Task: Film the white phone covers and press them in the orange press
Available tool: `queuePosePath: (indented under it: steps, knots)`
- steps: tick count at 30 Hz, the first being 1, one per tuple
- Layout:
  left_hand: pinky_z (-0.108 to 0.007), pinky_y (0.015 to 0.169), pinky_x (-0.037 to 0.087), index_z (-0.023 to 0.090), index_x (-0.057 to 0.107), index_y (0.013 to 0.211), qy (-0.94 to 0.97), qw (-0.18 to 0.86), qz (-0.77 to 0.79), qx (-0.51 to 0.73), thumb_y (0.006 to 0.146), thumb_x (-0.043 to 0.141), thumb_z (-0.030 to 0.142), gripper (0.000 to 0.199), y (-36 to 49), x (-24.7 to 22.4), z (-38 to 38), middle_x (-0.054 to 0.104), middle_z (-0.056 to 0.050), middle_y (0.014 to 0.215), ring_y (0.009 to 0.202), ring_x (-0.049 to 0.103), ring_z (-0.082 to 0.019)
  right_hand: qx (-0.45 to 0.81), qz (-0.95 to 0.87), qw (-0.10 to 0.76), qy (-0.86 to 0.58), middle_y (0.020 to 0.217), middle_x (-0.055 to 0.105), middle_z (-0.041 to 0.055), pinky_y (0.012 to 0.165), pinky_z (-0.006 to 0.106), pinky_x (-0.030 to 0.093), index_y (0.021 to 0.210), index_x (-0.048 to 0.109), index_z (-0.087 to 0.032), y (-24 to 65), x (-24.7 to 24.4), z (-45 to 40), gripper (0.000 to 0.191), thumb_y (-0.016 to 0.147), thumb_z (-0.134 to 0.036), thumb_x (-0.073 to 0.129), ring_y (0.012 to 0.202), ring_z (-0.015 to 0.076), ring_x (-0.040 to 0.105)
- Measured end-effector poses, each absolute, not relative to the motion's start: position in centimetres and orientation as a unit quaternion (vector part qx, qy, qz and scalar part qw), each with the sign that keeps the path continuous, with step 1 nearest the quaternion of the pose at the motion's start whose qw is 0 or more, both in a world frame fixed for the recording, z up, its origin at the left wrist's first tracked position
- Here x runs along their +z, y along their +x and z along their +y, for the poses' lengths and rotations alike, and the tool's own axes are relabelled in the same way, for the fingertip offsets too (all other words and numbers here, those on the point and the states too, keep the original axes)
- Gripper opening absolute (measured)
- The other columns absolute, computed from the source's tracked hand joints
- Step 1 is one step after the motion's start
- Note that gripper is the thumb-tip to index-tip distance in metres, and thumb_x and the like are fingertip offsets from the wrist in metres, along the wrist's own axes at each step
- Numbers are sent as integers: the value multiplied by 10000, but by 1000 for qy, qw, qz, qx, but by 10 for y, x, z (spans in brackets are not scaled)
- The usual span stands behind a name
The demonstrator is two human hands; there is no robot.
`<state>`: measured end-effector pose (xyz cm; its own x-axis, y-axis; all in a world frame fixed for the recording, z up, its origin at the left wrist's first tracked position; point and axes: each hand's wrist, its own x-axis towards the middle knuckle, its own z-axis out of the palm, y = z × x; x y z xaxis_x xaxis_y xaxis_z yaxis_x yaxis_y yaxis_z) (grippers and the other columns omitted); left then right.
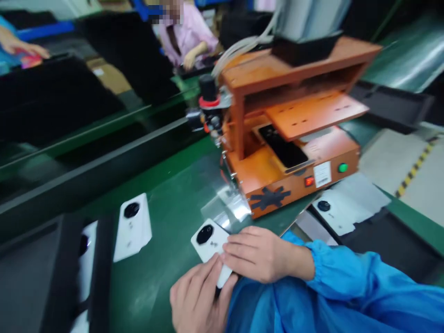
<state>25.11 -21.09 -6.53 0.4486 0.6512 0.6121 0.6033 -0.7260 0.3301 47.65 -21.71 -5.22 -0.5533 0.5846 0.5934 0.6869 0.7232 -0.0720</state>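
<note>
A white phone with a round black camera module lies tilted between my two hands, its camera end pointing up and left. My left hand grips its lower end, fingers over the back and thumb at the near edge. From the right, my right hand holds it with the fingers laid side by side across the back; that thumb is hidden. To the left, a white phone-back-shaped piece with a matching camera circle rests on the green work surface.
An orange press stands ahead with a black phone under its plate. A black tray holding white pieces is at left. Another white camera-marked piece lies on a dark tray at right. Across the line sits a person in pink.
</note>
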Motion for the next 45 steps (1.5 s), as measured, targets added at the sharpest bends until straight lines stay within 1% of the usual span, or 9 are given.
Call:
queuePosePath:
  steps: [4,8,11,14,22,26,30,38,45]
  knots:
    - [-387,781,534,262,704,1209,735,274,420,457,1020,451,430,358,290,-27,-174,726,-92,1137,921,684,-232,-150,-839,356,-384,1209,748,-5,945,315,554,956,765,-323,534,-27,-249,221,990,-239,563,1218,149,660]
    - [-266,589,518,181,620,1284,605,601,361,377,924,637,447,448,368,10,-131,730,-104,1037,757,655,-160,-214,-763,339,-507,1224,742,66,956,357,539,1113,752,-276,594,-15,-292,240,949,-167,614,1237,198,659]
    - [-194,497,427,162,589,1294,557,723,285,293,818,752,411,561,436,31,-107,724,-111,1060,758,641,-136,-292,-706,317,-562,1212,746,78,931,375,534,1224,708,-226,633,-25,-298,314,964,-118,567,1187,218,690]
    - [-177,439,325,146,651,1076,495,785,249,278,718,802,343,435,498,38,-93,717,-95,988,723,649,-133,-354,-673,312,-570,1217,746,55,901,356,533,1240,696,-238,664,-39,-286,343,943,-97,594,1143,212,713]
    - [-167,440,209,176,572,850,426,762,319,369,753,688,292,191,522,25,-104,544,53,657,493,432,-50,-371,-659,348,-555,1199,754,43,908,349,517,1246,685,-264,692,-39,-226,334,962,-125,577,1113,186,722]
    - [-182,538,362,194,629,1036,465,771,330,282,852,658,428,299,449,1,-156,671,5,841,605,540,-91,-332,-718,326,-518,1194,756,61,906,350,510,1225,679,-229,696,-30,-190,294,1015,-177,480,1117,176,717]
    - [-233,567,368,199,632,874,640,667,342,166,947,540,548,368,382,-37,-201,601,-3,685,631,546,-147,-296,-757,298,-500,1107,783,41,884,350,506,1165,690,-210,700,-19,-169,274,1014,-165,466,1030,173,740]
    - [-281,653,394,216,593,777,782,513,314,167,1031,380,415,386,351,-70,-220,586,-30,735,705,581,-174,-223,-773,198,-559,1156,768,52,882,389,489,1156,717,-215,694,-7,-174,297,1019,-216,453,1048,209,723]
    - [-334,778,457,217,607,822,869,381,225,224,994,384,208,281,349,-68,-209,652,-55,848,836,590,-208,-87,-776,206,-590,1155,769,36,945,367,500,1136,744,-228,696,2,-174,291,955,-172,523,1064,194,718]
